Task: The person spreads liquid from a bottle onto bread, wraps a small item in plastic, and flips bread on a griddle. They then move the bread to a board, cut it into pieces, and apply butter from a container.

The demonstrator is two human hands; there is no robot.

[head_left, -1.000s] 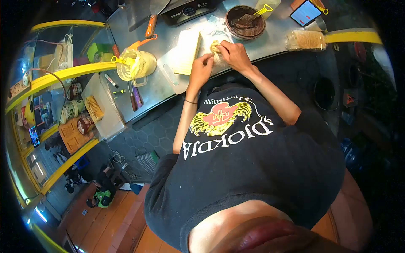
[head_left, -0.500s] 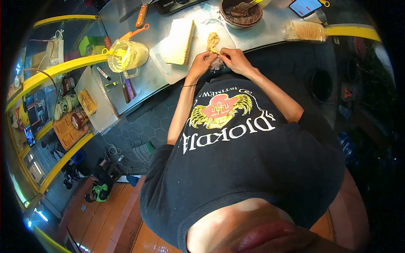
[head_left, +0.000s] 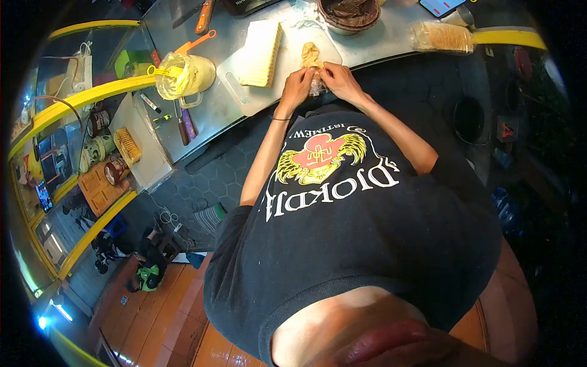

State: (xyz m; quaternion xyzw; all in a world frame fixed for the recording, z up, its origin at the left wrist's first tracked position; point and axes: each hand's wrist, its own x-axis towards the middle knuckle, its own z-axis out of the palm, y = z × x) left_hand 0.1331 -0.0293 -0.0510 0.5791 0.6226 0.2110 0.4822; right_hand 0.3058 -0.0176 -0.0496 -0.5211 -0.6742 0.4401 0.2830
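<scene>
A clear plastic bag (head_left: 316,85) with a lumpy tan-yellow filling (head_left: 310,55) is held over the near edge of the white cutting board (head_left: 235,82). My left hand (head_left: 297,88) pinches it from the left side. My right hand (head_left: 341,82) pinches it from the right, close to my left fingertips. The fingers partly hide where the bag is gripped. Beside my left hand, a pale block of bread (head_left: 261,55) with ridged edges rests on the board.
A tub of yellow spread (head_left: 195,76) stands left, a bowl of dark brown paste (head_left: 350,17) at the back. Wrapped bread (head_left: 443,38) and a phone (head_left: 441,5) lie right. An orange-handled knife (head_left: 205,17) lies back left; a person (head_left: 148,263) sits lower left.
The bag's filling has shifted slightly toward me and looks more bunched. Both hands stay pinched on the bag with small finger movements. The view has tilted slightly.
</scene>
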